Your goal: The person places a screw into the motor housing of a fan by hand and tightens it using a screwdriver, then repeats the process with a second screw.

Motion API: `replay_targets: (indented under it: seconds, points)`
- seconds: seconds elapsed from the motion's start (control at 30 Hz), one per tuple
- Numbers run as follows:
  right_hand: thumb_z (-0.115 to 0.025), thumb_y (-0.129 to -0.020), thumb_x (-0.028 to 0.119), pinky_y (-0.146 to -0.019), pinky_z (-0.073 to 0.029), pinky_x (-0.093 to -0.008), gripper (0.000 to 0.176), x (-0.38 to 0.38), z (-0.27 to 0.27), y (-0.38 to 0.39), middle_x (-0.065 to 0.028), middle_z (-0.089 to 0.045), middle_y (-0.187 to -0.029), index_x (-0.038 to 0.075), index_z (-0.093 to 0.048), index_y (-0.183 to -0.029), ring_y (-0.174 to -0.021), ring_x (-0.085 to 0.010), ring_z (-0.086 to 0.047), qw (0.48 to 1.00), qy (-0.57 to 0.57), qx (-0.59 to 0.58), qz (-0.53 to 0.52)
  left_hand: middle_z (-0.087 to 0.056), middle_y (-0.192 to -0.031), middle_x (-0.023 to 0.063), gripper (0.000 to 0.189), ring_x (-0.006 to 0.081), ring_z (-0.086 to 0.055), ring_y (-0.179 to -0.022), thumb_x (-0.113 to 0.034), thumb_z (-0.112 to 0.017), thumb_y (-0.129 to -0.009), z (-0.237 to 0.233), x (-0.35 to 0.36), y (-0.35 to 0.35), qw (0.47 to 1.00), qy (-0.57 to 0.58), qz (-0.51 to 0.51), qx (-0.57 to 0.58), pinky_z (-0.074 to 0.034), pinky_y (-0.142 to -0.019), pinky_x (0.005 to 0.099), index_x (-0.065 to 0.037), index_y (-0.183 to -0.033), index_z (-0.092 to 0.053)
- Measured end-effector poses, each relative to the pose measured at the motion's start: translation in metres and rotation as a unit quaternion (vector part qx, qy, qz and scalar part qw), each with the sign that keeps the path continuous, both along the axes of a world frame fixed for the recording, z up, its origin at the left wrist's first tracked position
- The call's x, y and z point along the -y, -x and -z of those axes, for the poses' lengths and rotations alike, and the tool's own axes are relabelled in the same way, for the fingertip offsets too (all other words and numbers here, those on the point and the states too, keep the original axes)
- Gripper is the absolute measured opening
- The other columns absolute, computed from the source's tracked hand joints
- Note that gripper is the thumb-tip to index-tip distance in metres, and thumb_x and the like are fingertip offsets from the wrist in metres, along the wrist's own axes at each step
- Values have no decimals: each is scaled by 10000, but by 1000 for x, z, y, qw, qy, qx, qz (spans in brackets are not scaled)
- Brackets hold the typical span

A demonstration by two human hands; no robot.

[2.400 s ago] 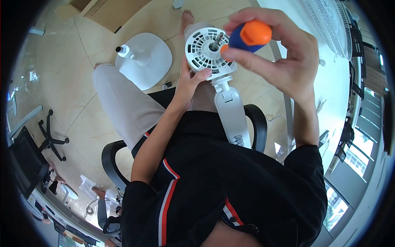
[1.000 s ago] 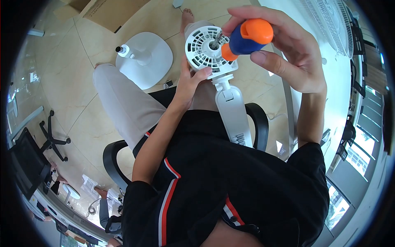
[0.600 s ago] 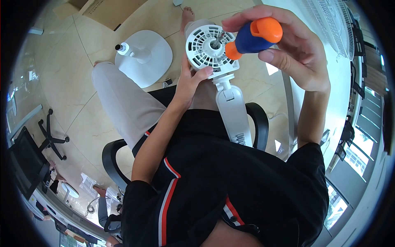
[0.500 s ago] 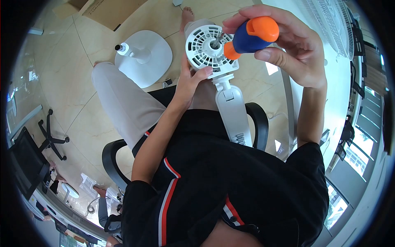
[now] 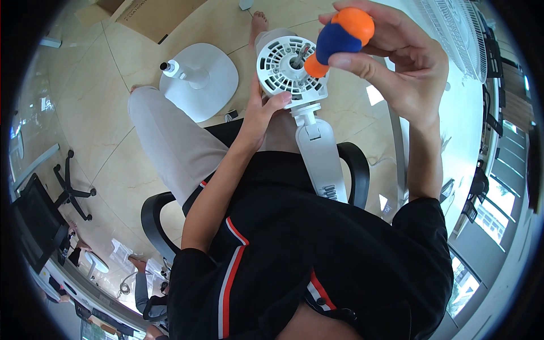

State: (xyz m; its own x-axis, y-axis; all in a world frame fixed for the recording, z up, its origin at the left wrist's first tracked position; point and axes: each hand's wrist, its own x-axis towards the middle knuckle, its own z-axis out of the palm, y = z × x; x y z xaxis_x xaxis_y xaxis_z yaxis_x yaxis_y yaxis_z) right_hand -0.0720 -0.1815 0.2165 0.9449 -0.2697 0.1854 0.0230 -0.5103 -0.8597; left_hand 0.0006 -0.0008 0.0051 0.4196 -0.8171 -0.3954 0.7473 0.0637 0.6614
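The white fan motor housing (image 5: 286,71), round with slots and a metal shaft at its centre, lies over my lap on a white stem (image 5: 322,158). My left hand (image 5: 262,113) grips its lower left edge, thumb on the rim. My right hand (image 5: 399,65) holds an orange and blue screwdriver (image 5: 340,42) by its handle, between thumb and fingers. The orange neck of the screwdriver is over the right side of the housing, close to the shaft. I cannot make out where its tip is.
A white round base (image 5: 218,85) with a short post stands on the floor at the left. Behind it is a cardboard box (image 5: 153,17). On the white table (image 5: 462,124) at the right is a fan grille (image 5: 453,34). Another person's leg (image 5: 140,289) shows at lower left.
My right hand has turned the screwdriver handle and shifted slightly left and up with it. My left hand and the housing are almost where they were.
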Motion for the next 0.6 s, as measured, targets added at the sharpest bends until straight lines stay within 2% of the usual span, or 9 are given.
replay_targets:
  seconds: [0.13, 0.27, 0.33, 0.4, 0.43, 0.53, 0.6]
  points:
    - [-852, -826, -27, -990, -583, -361, 525, -12, -3, -1, -182, -767, -1095, -58, -620, -1296, -1064, -223, -739, 997, -27, -14, 74, -479, -1464, 125, 975, 245, -501, -1331, -262, -790, -830, -6, 0, -1, 1000, -1, 3, -1, -398, -1135, 404, -81, -1612, -237]
    - [-815, -858, 3, -925, -594, -377, 386, -36, -27, -13, -196, -764, -984, -48, -640, -1199, -951, -213, -751, 988, 36, -58, 142, -471, -1482, 120, 967, 239, -493, -1346, -249, -784, -837, -2, 0, 1, 1000, 9, -6, 4, -399, -1137, 400, -83, -1614, -233]
    - [-772, -861, 5, -938, -586, -397, 289, -27, -22, -13, -183, -737, -945, -14, -623, -1107, -927, -223, -741, 996, 32, -30, 75, -470, -1485, 120, 960, 238, -496, -1345, -239, -779, -841, 1, 0, 3, 1000, 7, -14, 9, -405, -1133, 396, -86, -1615, -232]
    - [-732, -819, -32, -1012, -563, -422, 226, 6, -5, -10, -143, -690, -931, 45, -585, -972, -963, -242, -715, 994, -32, 36, -103, -472, -1481, 122, 962, 239, -497, -1343, -239, -778, -843, 3, 0, 3, 1000, 8, -13, 11, -414, -1126, 393, -90, -1617, -226]
    - [-654, -790, 27, -971, -563, -409, 226, 9, -3, -9, -92, -598, -818, 96, -448, -856, -885, -191, -656, 992, -26, -10, -126, -473, -1479, 124, 964, 240, -497, -1342, -239, -777, -844, 4, 0, 3, 1000, 8, -12, 11, -418, -1122, 392, -91, -1618, -224]
    - [-616, -809, 60, -911, -580, -399, 145, 22, 6, -25, -98, -619, -836, 65, -481, -861, -903, -199, -675, 949, -194, -48, -245, -465, -1483, 130, 986, 248, -489, -1349, -257, -781, -842, 1, 0, 3, 1000, 18, -4, 10, -428, -1114, 395, -95, -1625, -203]
    - [-596, -779, 71, -833, -588, -387, 88, 17, 7, -37, -124, -656, -817, 67, -508, -772, -785, -209, -684, 937, -204, -66, -274, -464, -1479, 129, 989, 248, -492, -1345, -264, -781, -844, -5, -1, 3, 1000, 14, 1, 6, -435, -1107, 395, -91, -1624, -198]
